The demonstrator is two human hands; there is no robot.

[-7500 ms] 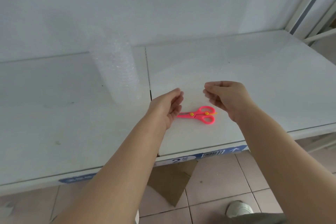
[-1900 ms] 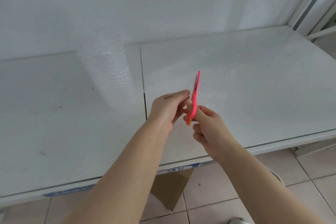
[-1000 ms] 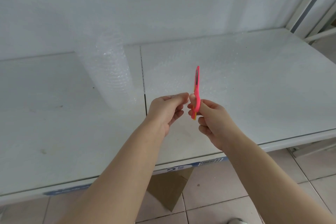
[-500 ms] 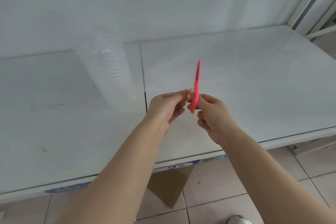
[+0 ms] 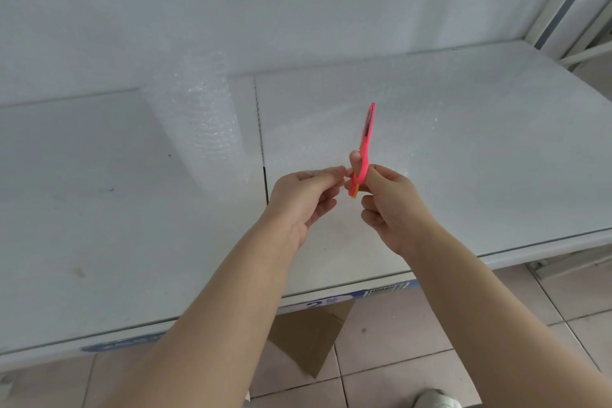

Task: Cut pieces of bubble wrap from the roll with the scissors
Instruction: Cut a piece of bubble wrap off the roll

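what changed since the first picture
The pink plastic scissors, which lay flat on the white table, were picked up. The right hand now grips their handles, blades pointing up and away. The left hand still pinches the clear bubble wrap sheet beside them. The upright bubble wrap roll stayed put.

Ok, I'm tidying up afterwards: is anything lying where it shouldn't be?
Only a brown cardboard piece on the tiled floor, partly under the table edge. On top, the bubble wrap roll stands upright; nothing looks spilled or damaged.
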